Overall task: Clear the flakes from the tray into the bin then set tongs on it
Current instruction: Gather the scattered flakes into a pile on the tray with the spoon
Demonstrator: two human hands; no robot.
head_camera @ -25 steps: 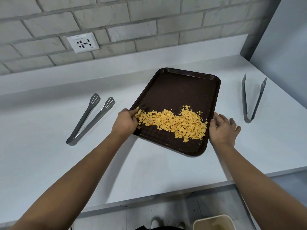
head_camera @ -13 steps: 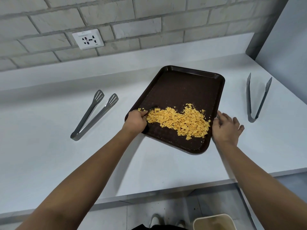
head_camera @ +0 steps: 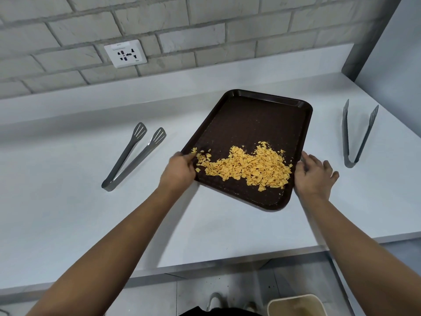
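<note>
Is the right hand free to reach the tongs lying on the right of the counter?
Probably yes: the right hand only rests at the tray edge, and bare counter separates it from those tongs.

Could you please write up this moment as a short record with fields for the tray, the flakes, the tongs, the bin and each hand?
tray: dark brown tray on the white counter, set at an angle
flakes: yellow flakes heaped at the tray's near end, none binned yet
tongs: one pair left of the tray, another pair right of it, both on the counter
bin: cream bin on the floor below the counter edge
left hand: left hand grips the tray's left rim
right hand: right hand at the right rim, fingers spread
</note>
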